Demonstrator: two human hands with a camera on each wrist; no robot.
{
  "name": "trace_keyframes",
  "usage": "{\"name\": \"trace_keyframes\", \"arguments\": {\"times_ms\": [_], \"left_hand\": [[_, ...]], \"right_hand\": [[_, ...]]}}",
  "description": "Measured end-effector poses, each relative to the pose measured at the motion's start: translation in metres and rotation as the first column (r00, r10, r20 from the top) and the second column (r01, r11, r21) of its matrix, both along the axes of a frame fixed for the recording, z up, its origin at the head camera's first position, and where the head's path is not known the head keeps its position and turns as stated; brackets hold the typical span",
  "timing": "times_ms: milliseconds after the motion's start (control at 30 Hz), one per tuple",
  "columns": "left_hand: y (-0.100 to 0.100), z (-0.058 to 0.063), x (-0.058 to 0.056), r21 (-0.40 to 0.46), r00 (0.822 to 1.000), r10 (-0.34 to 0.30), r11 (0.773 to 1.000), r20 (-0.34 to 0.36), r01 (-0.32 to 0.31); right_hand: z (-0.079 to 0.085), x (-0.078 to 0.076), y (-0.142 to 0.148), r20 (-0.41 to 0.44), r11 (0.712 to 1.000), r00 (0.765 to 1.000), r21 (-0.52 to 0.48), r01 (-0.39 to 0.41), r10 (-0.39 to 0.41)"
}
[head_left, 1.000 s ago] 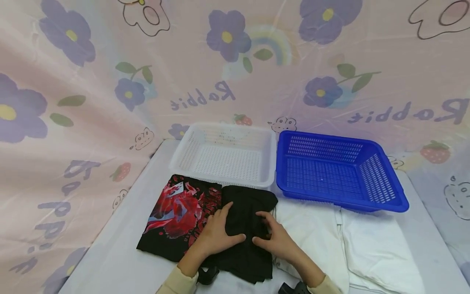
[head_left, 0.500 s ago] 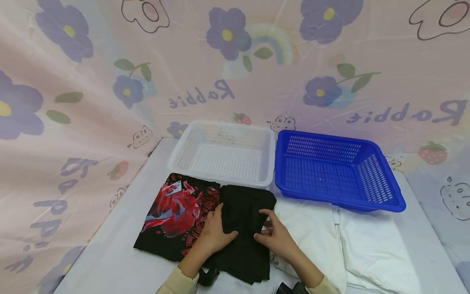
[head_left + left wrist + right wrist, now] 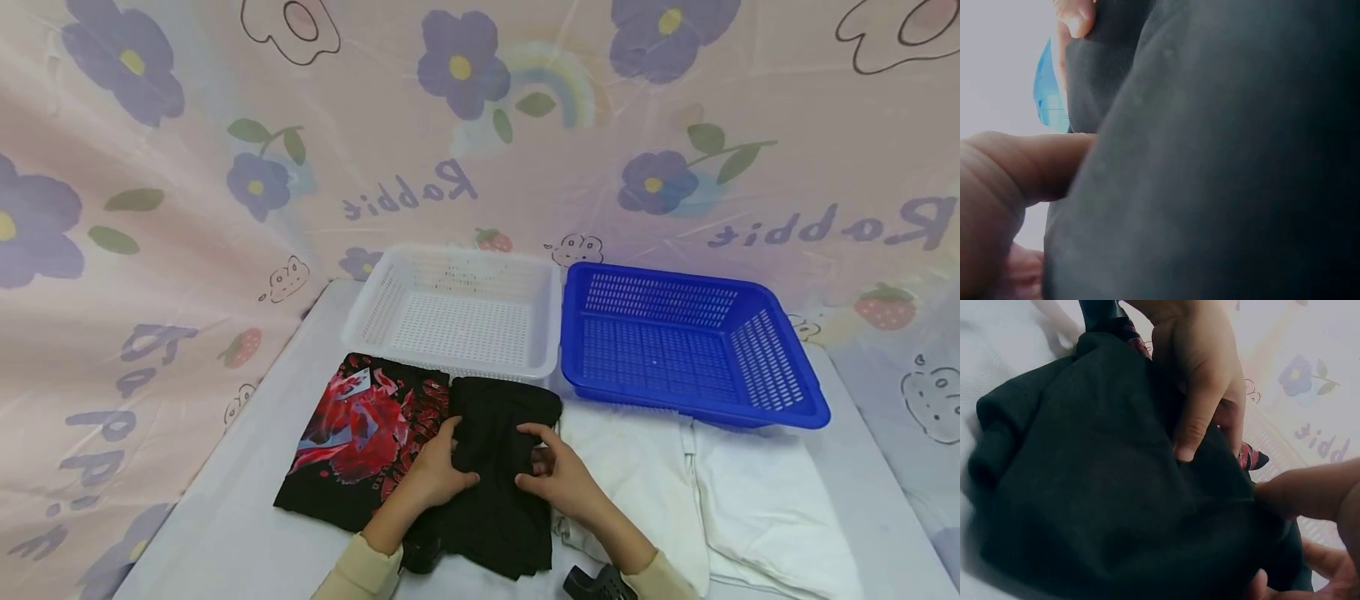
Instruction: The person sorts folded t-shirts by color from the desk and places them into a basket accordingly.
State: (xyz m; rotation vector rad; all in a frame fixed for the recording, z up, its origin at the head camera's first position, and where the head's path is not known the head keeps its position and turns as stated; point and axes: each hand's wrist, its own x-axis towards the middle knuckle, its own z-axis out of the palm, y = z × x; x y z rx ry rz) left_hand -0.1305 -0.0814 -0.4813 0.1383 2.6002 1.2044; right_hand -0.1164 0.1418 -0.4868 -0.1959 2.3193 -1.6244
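A folded black garment (image 3: 498,517) lies on the white table between my hands, its kind not plain from the folds. My left hand (image 3: 437,468) grips its left side, thumb on top and fingers down along the edge. At the right side my right hand (image 3: 564,477) pinches the cloth between thumb and fingers. The right wrist view shows the black cloth (image 3: 1097,456) bunched up between both hands. Dark cloth (image 3: 1210,169) fills most of the left wrist view, with the left thumb pressed on it. Some fingertips are hidden by the fabric.
Left of it lies a folded black shirt (image 3: 352,433) with a red print. Folded white garments (image 3: 630,483) (image 3: 765,500) lie to the right. Behind stand a white basket (image 3: 465,325) and a blue basket (image 3: 682,350). A printed curtain (image 3: 540,150) encloses the table.
Both hands have shifted slightly; the left has moved a little toward the left edge of the black garment, and its fingers have drawn in around it. The garment stays in place.
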Motion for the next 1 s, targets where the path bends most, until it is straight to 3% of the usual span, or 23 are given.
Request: {"name": "trace_keyframes", "arguments": {"times_ms": [500,600,833,1000], "left_hand": [[-0.001,-0.006,0.004,0.093,0.997,-0.029,0.995,-0.065,0.035],[-0.001,-0.009,0.004,0.144,0.996,-0.046,0.988,-0.072,0.056],[-0.005,-0.010,0.003,0.232,0.989,-0.083,0.966,-0.120,0.110],[-0.004,-0.008,0.003,0.316,0.991,-0.082,0.942,-0.105,0.111]], "right_hand": [[-0.003,0.002,-0.001,-0.016,0.996,0.999,-0.074,-0.047,0.046],[-0.003,0.002,-0.001,-0.031,0.996,0.998,-0.072,-0.057,0.055],[-0.004,0.002,-0.002,-0.111,0.999,0.993,0.036,-0.027,0.031],[-0.004,0.003,-0.002,-0.116,0.999,0.992,-0.018,-0.051,0.049]]}}
